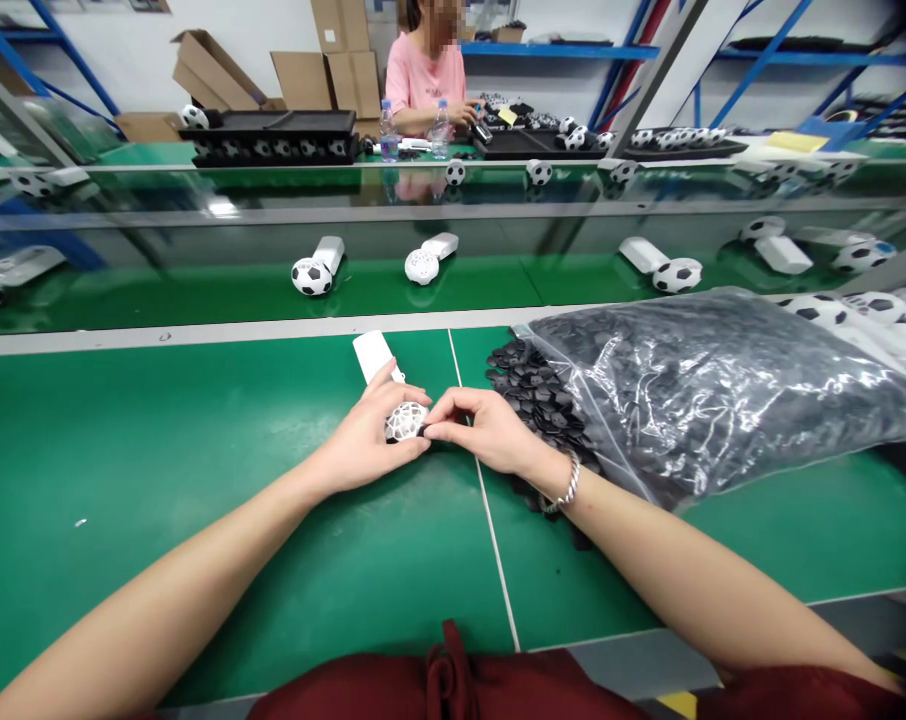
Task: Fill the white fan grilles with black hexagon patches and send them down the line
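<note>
White plastic, open like a lattice, makes up the white ball (406,421) lying on the green table (198,470) just left of the clear bag (723,390) of black pieces. The left hand (370,435) cups and grips it, and the right hand (483,430) pinches at its side with fingertips closed; whether a piece sits between them I cannot tell. No black patch shows on it, so the fitting looks barely begun. Its white handle (374,357) points away. Loose black pieces (532,385) spill from the bag's mouth. Beyond the bag, a patched ball (312,276) and a bare one (421,266) lie on the conveyor. No writing is legible.
</note>
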{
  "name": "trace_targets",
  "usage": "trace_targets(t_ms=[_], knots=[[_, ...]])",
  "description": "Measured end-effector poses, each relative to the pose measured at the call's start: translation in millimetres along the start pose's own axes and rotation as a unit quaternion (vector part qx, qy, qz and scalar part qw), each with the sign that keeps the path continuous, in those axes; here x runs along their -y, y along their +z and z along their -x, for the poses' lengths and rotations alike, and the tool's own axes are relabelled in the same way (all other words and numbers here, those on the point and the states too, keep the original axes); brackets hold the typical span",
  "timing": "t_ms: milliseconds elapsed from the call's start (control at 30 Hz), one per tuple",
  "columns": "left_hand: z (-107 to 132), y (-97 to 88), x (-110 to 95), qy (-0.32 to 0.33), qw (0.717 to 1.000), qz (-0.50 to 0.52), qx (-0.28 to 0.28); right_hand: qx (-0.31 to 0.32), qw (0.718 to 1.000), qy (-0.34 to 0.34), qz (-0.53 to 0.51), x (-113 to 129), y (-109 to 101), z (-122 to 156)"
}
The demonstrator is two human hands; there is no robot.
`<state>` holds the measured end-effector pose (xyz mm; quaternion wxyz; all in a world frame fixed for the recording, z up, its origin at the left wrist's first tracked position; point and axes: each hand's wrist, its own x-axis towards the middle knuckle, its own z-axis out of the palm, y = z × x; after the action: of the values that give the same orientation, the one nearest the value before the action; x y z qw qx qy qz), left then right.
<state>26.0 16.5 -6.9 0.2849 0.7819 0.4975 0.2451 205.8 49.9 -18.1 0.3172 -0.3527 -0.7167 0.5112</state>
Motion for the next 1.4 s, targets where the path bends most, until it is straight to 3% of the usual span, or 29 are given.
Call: trace_targets(t_ms=[267, 367, 433, 533, 633, 767, 933, 1067, 1200, 1300, 1400], knots=[[-1.7, 1.8, -2.9, 0.008, 1.0, -0.018, 0.003, 0.022, 0.998, 0.032, -0.041, -7.4, 4.3, -7.3], [-2.3, -1.7, -2.6, 0.021, 0.999, -0.014, 0.024, 0.026, 0.999, 0.026, -0.001, -1.3, -12.0, -9.6], [-1.9, -5.1, -1.5, 0.024, 0.999, -0.013, 0.039, -0.019, 0.996, 0.02, 0.082, 3.9, -31.6, -8.5], [-0.7, -9.3, 1.4, 0.008, 0.999, -0.02, 0.042, -0.09, 0.96, 0.041, 0.261, 8.1, -57.1, -2.5], [-0.1, -10.5, 4.7, -0.001, 0.999, -0.027, 0.033, -0.032, 0.926, 0.072, 0.368, 6.9, -60.9, 4.1], [-0.7, -10.8, 9.1, 0.019, 0.998, -0.024, 0.049, 0.011, 0.898, 0.082, 0.433, 4.4, -49.4, 6.0], [-0.1, -11.0, 11.4, 0.031, 0.997, -0.019, 0.063, -0.053, 0.873, 0.051, 0.483, 0.7, -52.9, 1.5], [0.1, -12.1, 11.7, 0.009, 0.998, -0.019, 0.059, 0.002, 0.846, 0.005, 0.534, -6.6, -52.6, -0.7], [-0.5, -23.6, 14.2, 0.006, 0.994, -0.036, 0.099, 0.017, 0.815, -0.017, 0.58, -9.7, -46.7, -3.0], [-0.2, -36.2, 17.2, -0.015, 0.992, -0.06, 0.113, -0.005, 0.84, -0.044, 0.54, -6.2, -42.4, -3.9], [0.4, -46.3, 19.9, -0.017, 0.989, -0.054, 0.134, -0.016, 0.905, -0.097, 0.414, 0.8, -33.8, -1.7]])
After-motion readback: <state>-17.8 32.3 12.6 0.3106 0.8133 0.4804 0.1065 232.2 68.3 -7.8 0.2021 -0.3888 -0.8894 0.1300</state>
